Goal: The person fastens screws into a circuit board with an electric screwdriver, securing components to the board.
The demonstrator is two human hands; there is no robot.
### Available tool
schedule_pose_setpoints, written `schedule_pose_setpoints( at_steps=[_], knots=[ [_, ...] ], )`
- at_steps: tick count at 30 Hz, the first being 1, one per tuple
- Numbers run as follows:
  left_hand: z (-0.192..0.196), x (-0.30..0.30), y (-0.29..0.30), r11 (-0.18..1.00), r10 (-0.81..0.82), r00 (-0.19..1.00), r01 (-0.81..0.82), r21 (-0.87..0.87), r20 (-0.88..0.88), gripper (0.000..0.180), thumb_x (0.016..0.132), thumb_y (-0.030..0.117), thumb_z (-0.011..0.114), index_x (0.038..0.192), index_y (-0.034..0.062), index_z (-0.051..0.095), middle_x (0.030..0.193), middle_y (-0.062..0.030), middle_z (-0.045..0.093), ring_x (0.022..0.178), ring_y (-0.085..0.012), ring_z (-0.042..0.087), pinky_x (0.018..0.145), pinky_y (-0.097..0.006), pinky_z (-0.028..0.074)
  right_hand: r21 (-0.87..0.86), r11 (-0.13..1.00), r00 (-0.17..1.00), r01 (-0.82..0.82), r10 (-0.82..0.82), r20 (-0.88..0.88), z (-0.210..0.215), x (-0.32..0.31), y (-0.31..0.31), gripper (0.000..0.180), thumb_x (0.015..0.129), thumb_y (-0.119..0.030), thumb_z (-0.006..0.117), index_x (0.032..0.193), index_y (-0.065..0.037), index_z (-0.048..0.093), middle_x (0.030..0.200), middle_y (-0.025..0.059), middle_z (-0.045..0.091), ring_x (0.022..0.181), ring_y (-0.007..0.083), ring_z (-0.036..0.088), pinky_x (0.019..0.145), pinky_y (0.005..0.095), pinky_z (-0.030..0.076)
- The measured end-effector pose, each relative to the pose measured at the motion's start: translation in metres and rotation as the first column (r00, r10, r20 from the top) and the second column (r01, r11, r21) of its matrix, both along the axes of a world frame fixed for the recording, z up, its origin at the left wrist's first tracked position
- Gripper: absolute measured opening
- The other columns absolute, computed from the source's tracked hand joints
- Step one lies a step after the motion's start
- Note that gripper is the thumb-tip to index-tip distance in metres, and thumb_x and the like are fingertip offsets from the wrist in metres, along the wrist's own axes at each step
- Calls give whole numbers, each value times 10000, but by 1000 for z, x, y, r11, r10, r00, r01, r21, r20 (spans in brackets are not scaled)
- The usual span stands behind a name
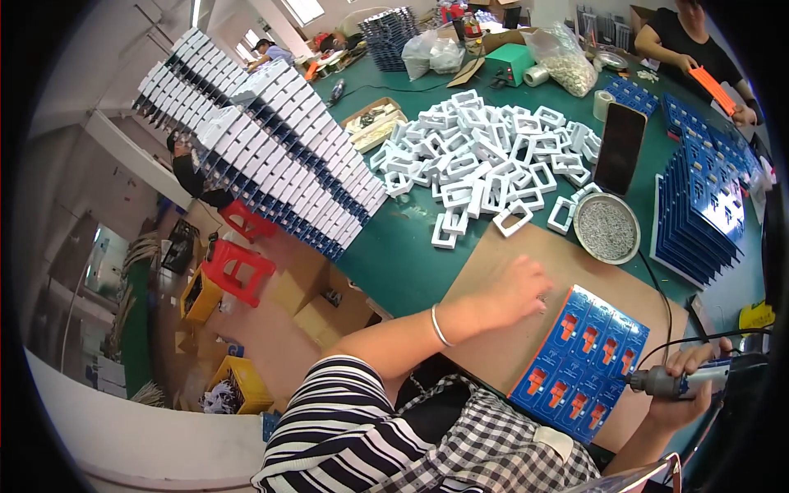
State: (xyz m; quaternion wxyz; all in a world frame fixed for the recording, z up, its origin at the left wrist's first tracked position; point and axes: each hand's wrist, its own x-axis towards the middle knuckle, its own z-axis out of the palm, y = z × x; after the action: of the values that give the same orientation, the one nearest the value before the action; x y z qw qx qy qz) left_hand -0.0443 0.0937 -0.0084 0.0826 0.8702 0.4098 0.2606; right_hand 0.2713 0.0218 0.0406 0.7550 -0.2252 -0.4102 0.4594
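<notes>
A blue panel (588, 333) with two rows of orange parts in its cut-outs lies tilted on a brown board (485, 353) in front of me. My right hand (689, 380) is wrapped round a grey electric screwdriver (656, 383), its tip at the panel's right edge. Left of the panel's far corner, my left hand (519, 289) hovers over the board with fingers curled together; anything between the fingertips is too small to make out. Beyond it stands a round metal bowl (608, 260) of small metal pieces, likely screws.
White rectangular frames (493, 156) are heaped on the green table. Tall stacks of white-and-blue panels (279, 156) rise at left, and blue panels (699, 205) at right. A phone (620, 149) leans behind the bowl. A cable crosses at right. Another person holds an orange piece (713, 90).
</notes>
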Motion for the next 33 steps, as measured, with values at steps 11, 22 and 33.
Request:
schedule_pose_setpoints(
  at_steps=[11,22,33],
  knots=[
    [3,-18,11,967,50,994,-71,-243,-92,114,749,187,700,799,105,636,814,-48,591,858,-268,557,765,-396,434,-15,990,990,143,-143,-15,10,-18,-10,624,786,-339,565,1275,-43,316,699,33,448,551,120,488,515,223,435],
    [27,-1,2,905,156,969,-63,-421,189,89,778,43,639,862,19,653,806,-120,654,726,-255,635,654,-335,509,-107,992,975,60,-81,-208,14,-11,-11,646,798,-344,583,1321,-57,333,748,59,468,591,172,508,555,309,469],
    [30,108,-22,891,-347,933,359,-278,93,144,687,21,722,799,89,663,834,-19,623,832,-211,549,779,-331,406,-15,990,982,141,-142,-124,3,10,-22,630,787,-332,574,1320,-83,349,745,69,527,599,204,568,585,353,507]
  ],
)
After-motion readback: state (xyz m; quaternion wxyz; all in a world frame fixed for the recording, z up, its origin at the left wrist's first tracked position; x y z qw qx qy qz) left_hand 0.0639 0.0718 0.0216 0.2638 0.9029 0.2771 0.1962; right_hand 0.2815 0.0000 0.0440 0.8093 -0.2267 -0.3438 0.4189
